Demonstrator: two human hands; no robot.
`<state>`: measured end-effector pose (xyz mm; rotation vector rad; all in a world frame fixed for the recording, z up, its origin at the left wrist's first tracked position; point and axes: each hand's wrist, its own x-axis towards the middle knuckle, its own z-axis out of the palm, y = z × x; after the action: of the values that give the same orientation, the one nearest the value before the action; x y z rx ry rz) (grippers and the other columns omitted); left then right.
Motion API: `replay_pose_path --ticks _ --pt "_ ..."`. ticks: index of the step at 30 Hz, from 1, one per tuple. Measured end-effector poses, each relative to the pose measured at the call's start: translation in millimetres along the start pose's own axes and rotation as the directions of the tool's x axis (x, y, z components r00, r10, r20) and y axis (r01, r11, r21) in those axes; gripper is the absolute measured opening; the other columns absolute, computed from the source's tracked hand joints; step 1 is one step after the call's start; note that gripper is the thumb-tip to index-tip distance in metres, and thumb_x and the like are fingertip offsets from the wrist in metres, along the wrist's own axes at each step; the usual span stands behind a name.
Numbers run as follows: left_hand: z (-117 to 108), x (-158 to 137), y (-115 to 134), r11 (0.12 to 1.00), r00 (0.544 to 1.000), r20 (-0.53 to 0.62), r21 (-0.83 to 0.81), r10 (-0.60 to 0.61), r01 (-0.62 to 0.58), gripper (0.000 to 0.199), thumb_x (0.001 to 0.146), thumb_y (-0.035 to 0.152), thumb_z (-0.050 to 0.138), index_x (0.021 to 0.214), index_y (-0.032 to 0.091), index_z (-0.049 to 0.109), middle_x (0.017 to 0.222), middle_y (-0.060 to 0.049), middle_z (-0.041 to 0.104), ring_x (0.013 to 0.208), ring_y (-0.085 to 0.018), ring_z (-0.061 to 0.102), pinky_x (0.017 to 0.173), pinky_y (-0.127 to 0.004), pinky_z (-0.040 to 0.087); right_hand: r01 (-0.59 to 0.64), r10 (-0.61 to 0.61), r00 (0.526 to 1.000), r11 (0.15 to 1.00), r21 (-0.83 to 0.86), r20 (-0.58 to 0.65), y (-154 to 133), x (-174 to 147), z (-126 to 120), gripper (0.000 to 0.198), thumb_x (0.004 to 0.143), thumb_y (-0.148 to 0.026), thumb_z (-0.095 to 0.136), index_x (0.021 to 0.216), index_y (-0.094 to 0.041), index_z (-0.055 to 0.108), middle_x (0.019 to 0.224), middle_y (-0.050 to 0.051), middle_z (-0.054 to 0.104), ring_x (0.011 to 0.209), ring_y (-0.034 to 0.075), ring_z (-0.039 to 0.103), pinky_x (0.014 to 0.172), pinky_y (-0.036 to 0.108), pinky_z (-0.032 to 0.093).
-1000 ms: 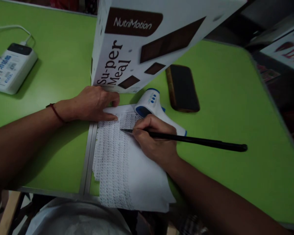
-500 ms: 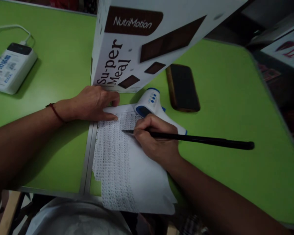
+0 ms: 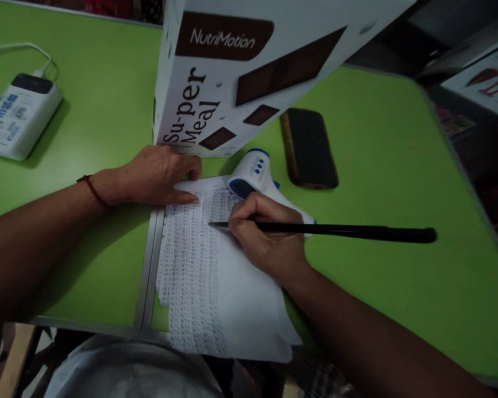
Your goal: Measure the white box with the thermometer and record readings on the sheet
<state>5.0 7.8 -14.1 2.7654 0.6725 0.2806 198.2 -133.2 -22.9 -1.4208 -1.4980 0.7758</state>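
Note:
My right hand pinches a long black pen, its tip at the written part of a paper sheet. Rows of small handwriting fill the sheet's left side; the right side is blank. More sheets lie underneath, their uneven edges showing at the left. My left hand rests at the top left corner of the paper, thumb and forefinger apart, holding nothing. Just beyond the right hand lies a white and blue infrared thermometer, partly hidden by that hand.
A tall white NutriMotion box stands behind the paper. A phone lies to its right. At the far left is a white power bank with a cable. The green table has a metal seam.
The pen tip has shifted slightly right and down, and the pen's far end has risen a little in view. The paper's lower end has moved slightly left. My left hand stays put.

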Motion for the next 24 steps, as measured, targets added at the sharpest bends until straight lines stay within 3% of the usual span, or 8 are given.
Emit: replay_pose_path --ticks 5,8,13,15,19,20,22,24 --pt "-1 0 1 1.000 1.000 -0.014 -0.007 0.011 -0.011 0.032 0.080 0.043 0.076 0.102 0.021 0.069 0.070 0.001 0.066 0.065 -0.016 0.060 0.065 -0.026 0.041 0.096 -0.099 0.992 0.995 -0.039 -0.080 2 -2 2 0.022 0.076 -0.010 0.058 0.064 -0.026 0.050 0.054 -0.005 0.052 0.045 0.012 0.046 0.041 0.028 0.035" --pt "0 -1 0 1.000 0.999 -0.021 0.001 0.028 -0.028 0.030 0.082 0.043 0.072 0.101 0.021 0.069 0.069 0.000 0.065 0.066 -0.017 0.060 0.066 -0.028 0.043 0.298 -0.312 0.948 0.939 -0.174 -0.060 1 -2 2 0.017 0.081 -0.010 0.060 0.075 -0.026 0.059 0.064 -0.003 0.062 0.052 0.014 0.056 0.047 0.029 0.045" --pt "4 -6 -1 0.974 0.949 -0.232 0.125 0.212 -0.187 0.021 0.092 0.031 0.051 0.104 0.020 0.065 0.076 -0.003 0.068 0.064 -0.018 0.061 0.062 -0.032 0.044 0.695 -0.630 0.714 0.581 -0.423 0.306 2 3 -2 0.019 0.092 -0.007 0.058 0.101 -0.022 0.067 0.085 0.006 0.071 0.074 0.019 0.068 0.061 0.032 0.055" --pt "1 -6 2 0.932 0.830 -0.433 0.242 0.352 -0.269 0.027 0.093 0.025 0.047 0.117 0.021 0.059 0.089 -0.003 0.071 0.072 -0.019 0.065 0.064 -0.033 0.046 0.743 -0.649 0.657 0.472 -0.474 0.384 2 5 -4 0.021 0.096 -0.006 0.053 0.106 -0.019 0.066 0.089 0.008 0.073 0.078 0.020 0.068 0.066 0.034 0.057" --pt "-10 0 9 0.860 0.436 -0.742 0.435 0.510 -0.266 0.046 0.089 0.030 0.057 0.133 0.022 0.049 0.112 -0.006 0.062 0.103 -0.021 0.064 0.088 -0.036 0.051 0.798 -0.664 0.579 0.341 -0.498 0.474 -7 6 -8 0.022 0.096 -0.006 0.055 0.114 -0.016 0.064 0.091 0.007 0.075 0.077 0.018 0.067 0.065 0.032 0.055" --pt "-11 2 7 0.870 0.354 -0.796 0.430 0.491 -0.241 0.049 0.089 0.035 0.059 0.134 0.022 0.049 0.117 -0.007 0.058 0.111 -0.021 0.061 0.095 -0.037 0.051 0.778 -0.668 0.590 0.320 -0.541 0.454 -10 5 -10 0.023 0.095 -0.007 0.058 0.115 -0.015 0.063 0.091 0.008 0.074 0.077 0.019 0.067 0.064 0.032 0.055" --pt "-11 5 -3 0.932 0.283 -0.892 0.308 0.352 -0.189 0.060 0.089 0.054 0.062 0.140 0.026 0.046 0.133 -0.008 0.050 0.131 -0.026 0.050 0.112 -0.042 0.044 0.639 -0.629 0.696 0.322 -0.698 0.347 -14 4 -16 0.027 0.092 -0.012 0.062 0.119 -0.015 0.062 0.098 0.012 0.074 0.083 0.022 0.067 0.066 0.034 0.055" --pt "-6 6 -20 0.985 0.392 -0.910 0.082 0.135 -0.149 0.090 0.081 0.068 0.072 0.151 0.034 0.027 0.154 -0.007 0.034 0.151 -0.034 0.027 0.124 -0.053 0.031 0.397 -0.487 0.851 0.354 -0.847 0.195 -15 5 -24 0.035 0.090 -0.024 0.064 0.124 -0.014 0.061 0.108 0.017 0.071 0.093 0.029 0.067 0.067 0.038 0.055"
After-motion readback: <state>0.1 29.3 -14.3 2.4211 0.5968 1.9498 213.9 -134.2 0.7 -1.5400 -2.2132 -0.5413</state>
